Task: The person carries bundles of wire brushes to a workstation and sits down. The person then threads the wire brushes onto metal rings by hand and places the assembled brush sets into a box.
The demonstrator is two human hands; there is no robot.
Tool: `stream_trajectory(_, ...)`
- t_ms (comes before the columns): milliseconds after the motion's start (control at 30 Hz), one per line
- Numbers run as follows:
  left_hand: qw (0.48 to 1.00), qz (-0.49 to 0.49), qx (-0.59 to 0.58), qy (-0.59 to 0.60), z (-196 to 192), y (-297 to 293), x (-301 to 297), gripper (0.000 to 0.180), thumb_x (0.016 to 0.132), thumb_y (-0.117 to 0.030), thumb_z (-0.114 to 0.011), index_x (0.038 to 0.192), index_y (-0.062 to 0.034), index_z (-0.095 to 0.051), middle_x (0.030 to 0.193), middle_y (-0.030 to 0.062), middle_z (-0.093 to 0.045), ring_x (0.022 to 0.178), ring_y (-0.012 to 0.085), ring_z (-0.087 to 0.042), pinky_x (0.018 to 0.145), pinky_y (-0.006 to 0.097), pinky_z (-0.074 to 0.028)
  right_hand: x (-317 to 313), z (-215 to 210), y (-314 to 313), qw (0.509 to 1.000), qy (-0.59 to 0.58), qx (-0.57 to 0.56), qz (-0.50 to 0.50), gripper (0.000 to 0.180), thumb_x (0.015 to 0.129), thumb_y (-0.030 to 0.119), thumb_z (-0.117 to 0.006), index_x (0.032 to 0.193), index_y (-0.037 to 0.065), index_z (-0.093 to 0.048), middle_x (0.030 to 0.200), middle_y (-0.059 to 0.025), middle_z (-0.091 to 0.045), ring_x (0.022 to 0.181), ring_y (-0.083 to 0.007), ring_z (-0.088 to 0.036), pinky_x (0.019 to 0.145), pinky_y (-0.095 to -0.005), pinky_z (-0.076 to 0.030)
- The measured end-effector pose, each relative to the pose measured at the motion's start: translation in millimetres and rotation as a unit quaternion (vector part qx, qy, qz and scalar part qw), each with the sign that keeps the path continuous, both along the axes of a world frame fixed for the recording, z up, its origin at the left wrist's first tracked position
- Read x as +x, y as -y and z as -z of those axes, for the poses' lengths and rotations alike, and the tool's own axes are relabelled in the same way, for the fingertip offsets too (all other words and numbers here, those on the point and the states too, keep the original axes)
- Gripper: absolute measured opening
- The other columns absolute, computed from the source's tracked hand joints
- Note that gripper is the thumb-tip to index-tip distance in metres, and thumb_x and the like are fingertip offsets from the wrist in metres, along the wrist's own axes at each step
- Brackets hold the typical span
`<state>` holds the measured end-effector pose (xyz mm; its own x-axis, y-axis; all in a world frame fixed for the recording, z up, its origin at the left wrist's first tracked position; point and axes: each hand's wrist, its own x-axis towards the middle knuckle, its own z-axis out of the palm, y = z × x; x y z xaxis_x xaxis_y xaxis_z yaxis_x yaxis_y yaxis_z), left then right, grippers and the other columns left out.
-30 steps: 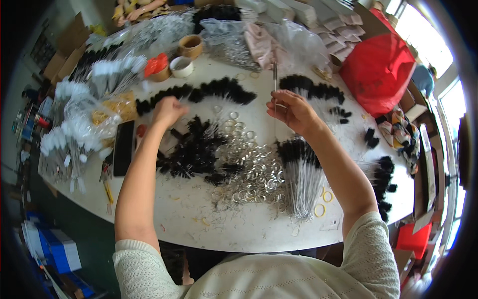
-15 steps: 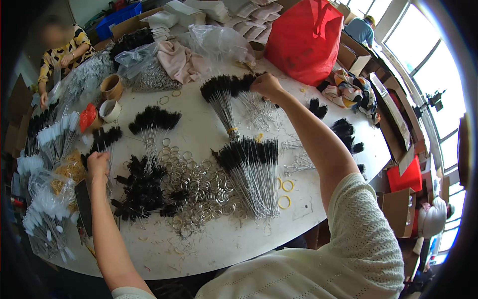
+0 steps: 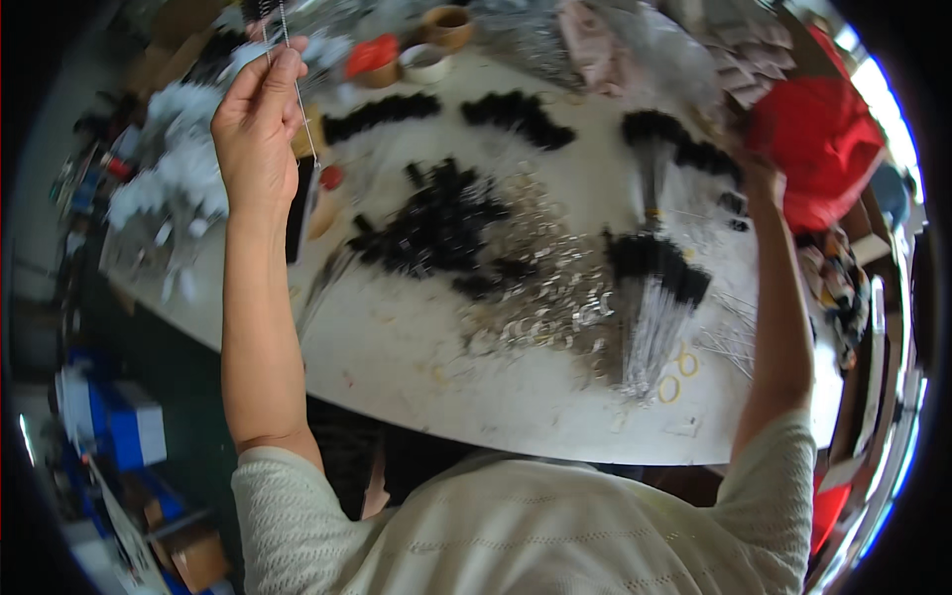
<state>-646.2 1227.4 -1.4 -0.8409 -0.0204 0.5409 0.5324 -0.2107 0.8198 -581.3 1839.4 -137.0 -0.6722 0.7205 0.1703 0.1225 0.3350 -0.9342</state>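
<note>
My left hand (image 3: 260, 124) is raised at the upper left, closed on a thin wire brush (image 3: 306, 124). Its wire stem runs past my fingertips, and black bristles show at the picture's top edge. Far to the right, my right hand (image 3: 764, 180) is smeared by motion beside a row of black-bristled wire brushes (image 3: 706, 161); its fingers cannot be made out. Nearer me stands a thick bundle of similar brushes (image 3: 650, 322). A heap of loose black brush heads (image 3: 436, 223) lies mid-table, next to scattered metal rings (image 3: 560, 297).
White-tufted brushes (image 3: 183, 149) crowd the table's left end. A dark flat phone-like object (image 3: 300, 213) lies below my left hand. Two cups, one brown (image 3: 446, 28) and one white (image 3: 424, 64), stand at the back. A red bag (image 3: 813, 149) sits at the far right.
The view has swung left. My left hand has risen from the table with a wire brush in it. My right hand stays by the black brushes near the red bag.
</note>
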Motion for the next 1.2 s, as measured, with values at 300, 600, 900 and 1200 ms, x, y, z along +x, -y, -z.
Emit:
stream_trajectory(300, 0.863, -0.067, -0.476, 0.153, 83.3, 98.4, 124.3, 0.02, 0.088, -0.019, -0.059, 0.096, -0.0007, -0.057, 0.07, 0.0056, -0.054, 0.059, 0.0154, -0.051, 0.059, 0.03, -0.044, 90.9, -71.7, 97.9, 0.949, -0.148, -0.219, -0.173, 0.02, 0.091, 0.026, -0.054, 0.092, 0.006, -0.058, 0.062, 0.0059, -0.038, 0.051, -0.0036, -0.035, 0.045, -0.0196, -0.031)
stream_trajectory(600, 0.807, -0.157, -0.538, 0.185, 175.8, 183.4, 135.4, 0.011, 0.081, -0.008, -0.064, 0.081, 0.0004, -0.056, 0.067, 0.0099, -0.056, 0.06, 0.0186, -0.05, 0.061, 0.031, -0.044, 185.1, -45.3, 196.1, 0.953, 0.179, -0.137, -0.201, 0.023, 0.084, 0.014, -0.051, 0.099, 0.008, -0.068, 0.069, 0.0034, -0.053, 0.058, -0.0076, -0.046, 0.052, -0.0228, -0.039)
stream_trajectory(900, 0.757, -0.125, -0.622, 0.155, 157.7, 187.8, 128.5, 0.01, 0.083, -0.006, -0.061, 0.084, 0.0026, -0.056, 0.067, 0.006, -0.056, 0.06, 0.0134, -0.049, 0.059, 0.028, -0.042, 174.8, 4.6, 213.6, 0.936, 0.261, 0.19, -0.142, 0.03, 0.066, 0.035, -0.073, 0.082, 0.01, -0.072, 0.074, -0.0098, -0.068, 0.071, -0.0277, -0.066, 0.069, -0.0355, -0.052)
stream_trajectory(1200, 0.851, 0.027, -0.358, 0.383, 116.3, 200.8, 186.7, 0.023, 0.09, -0.008, -0.053, 0.11, 0.0017, -0.057, 0.08, 0.0015, -0.056, 0.062, 0.0066, -0.049, 0.056, 0.02, -0.045, 157.0, 9.0, 211.3, 0.926, 0.281, 0.136, -0.212, 0.024, 0.064, 0.027, -0.077, 0.076, 0.007, -0.071, 0.063, -0.0038, -0.062, 0.057, -0.0136, -0.054, 0.055, -0.0293, -0.045)
